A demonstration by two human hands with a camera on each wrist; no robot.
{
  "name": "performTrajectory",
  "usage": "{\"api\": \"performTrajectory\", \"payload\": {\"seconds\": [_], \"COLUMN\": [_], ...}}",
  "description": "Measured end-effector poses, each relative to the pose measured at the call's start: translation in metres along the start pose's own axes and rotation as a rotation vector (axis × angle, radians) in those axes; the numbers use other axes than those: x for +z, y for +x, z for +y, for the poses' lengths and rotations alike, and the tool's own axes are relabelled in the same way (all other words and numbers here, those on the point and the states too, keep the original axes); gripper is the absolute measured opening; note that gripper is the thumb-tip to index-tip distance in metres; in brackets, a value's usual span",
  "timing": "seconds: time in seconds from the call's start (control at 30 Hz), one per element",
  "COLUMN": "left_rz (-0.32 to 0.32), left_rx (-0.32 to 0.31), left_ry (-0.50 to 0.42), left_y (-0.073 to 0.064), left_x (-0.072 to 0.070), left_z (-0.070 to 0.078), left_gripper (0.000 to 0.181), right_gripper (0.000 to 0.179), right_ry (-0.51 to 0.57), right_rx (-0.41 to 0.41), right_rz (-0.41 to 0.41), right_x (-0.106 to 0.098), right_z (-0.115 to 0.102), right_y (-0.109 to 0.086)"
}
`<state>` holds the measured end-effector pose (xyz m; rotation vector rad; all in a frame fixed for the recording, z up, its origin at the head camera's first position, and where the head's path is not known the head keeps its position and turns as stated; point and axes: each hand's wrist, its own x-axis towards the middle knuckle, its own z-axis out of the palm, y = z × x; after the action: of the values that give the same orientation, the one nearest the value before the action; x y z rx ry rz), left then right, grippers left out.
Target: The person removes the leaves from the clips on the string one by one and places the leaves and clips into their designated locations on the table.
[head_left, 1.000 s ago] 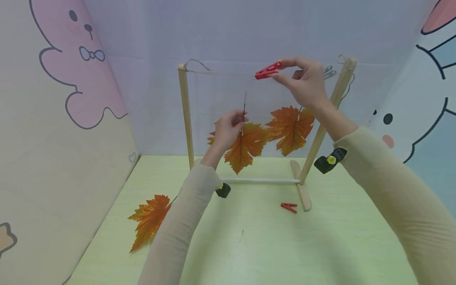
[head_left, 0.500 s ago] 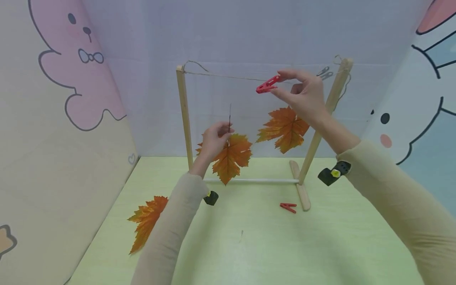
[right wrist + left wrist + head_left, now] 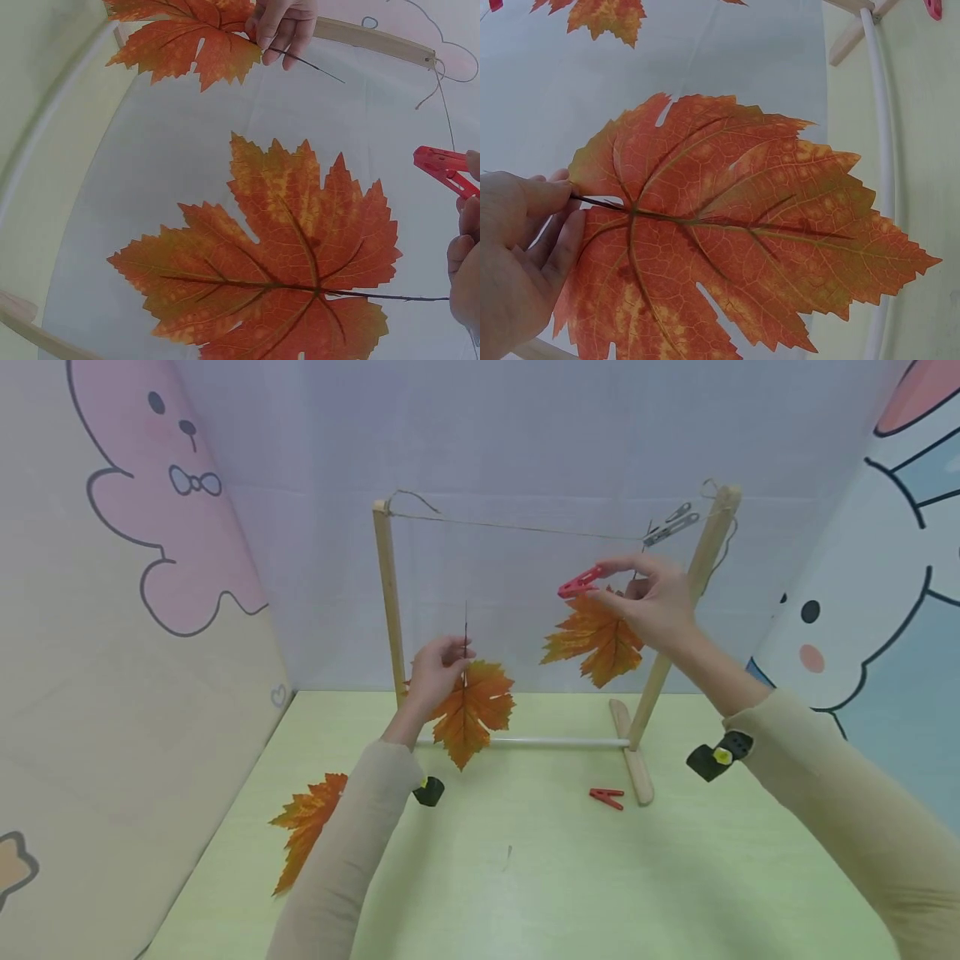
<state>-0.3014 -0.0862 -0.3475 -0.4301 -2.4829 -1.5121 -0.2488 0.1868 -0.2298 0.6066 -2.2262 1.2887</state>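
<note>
My left hand [image 3: 437,672] pinches the dark stem of an orange maple leaf [image 3: 474,714], which hangs tip down below the twine [image 3: 510,527]. In the left wrist view the thumb and fingers grip that stem close to the leaf's base [image 3: 705,225]. My right hand [image 3: 656,606] holds a red clothespin [image 3: 579,583] by its handle ends, in front of a second maple leaf [image 3: 596,639]. That second leaf hangs by its stem from the twine at a grey clothespin [image 3: 671,527]. The right wrist view shows the red clothespin [image 3: 442,166] between thumb and fingers, apart from the twine.
The twine runs between two wooden posts [image 3: 389,602], joined low down by a white rod [image 3: 555,742]. Another red clothespin [image 3: 606,797] lies on the table [image 3: 570,893] near the right wooden foot [image 3: 639,772]. A third leaf [image 3: 309,822] lies at left, partly behind my left sleeve.
My left hand has moved down and left with its leaf. My right hand has lowered the red clothespin from the twine's height to below it, uncovering the grey clothespin.
</note>
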Motion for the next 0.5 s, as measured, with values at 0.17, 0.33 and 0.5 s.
{"api": "performTrajectory", "payload": {"seconds": [0.17, 0.33, 0.5], "left_rz": [0.007, -0.001, -0.004], "left_rx": [-0.017, -0.019, -0.020], "left_ry": [0.017, 0.006, 0.001], "left_y": [-0.005, -0.010, -0.012], "left_x": [-0.001, -0.002, -0.004], "left_z": [-0.006, -0.014, -0.022], "left_gripper": [0.026, 0.025, 0.025], "right_gripper": [0.034, 0.034, 0.031], "right_ry": [-0.053, -0.112, -0.088], "right_rx": [0.032, 0.047, 0.067], "right_rz": [-0.024, -0.033, -0.049], "right_x": [0.000, 0.000, 0.000], "right_z": [0.025, 0.028, 0.013], "right_y": [-0.009, -0.022, -0.033]}}
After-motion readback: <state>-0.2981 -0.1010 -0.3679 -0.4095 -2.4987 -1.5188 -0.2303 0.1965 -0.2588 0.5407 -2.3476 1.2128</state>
